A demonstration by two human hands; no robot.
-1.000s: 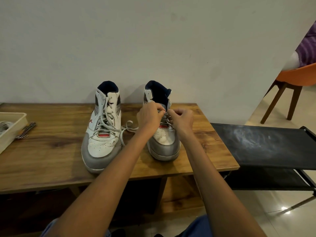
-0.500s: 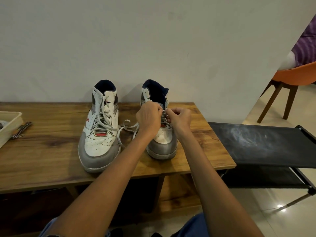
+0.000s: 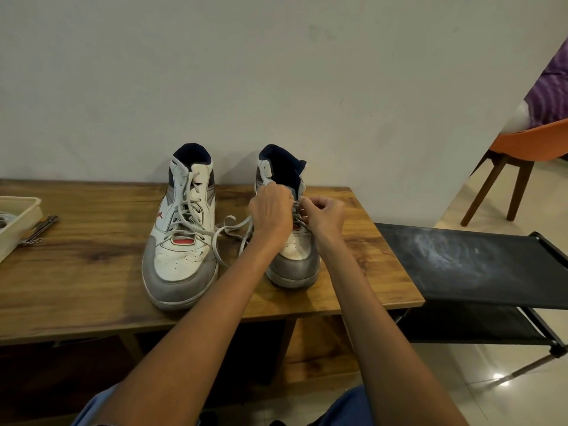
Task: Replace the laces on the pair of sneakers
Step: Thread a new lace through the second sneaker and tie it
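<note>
Two sneakers (image 3: 181, 241), two hands (image 3: 270, 210)

Over the last second both hands work their way up the right sneaker (image 3: 292, 241), from the lower lacing toward the eyelets near the collar. The left hand (image 3: 270, 210) now sits higher against the inner side of the tongue opening, and the right hand (image 3: 322, 213), which sat lower over the vamp, pinches the lace (image 3: 296, 207) closer to the left hand's fingertips. The loose lace tail (image 3: 229, 229) between the shoes lies a little differently.
</note>
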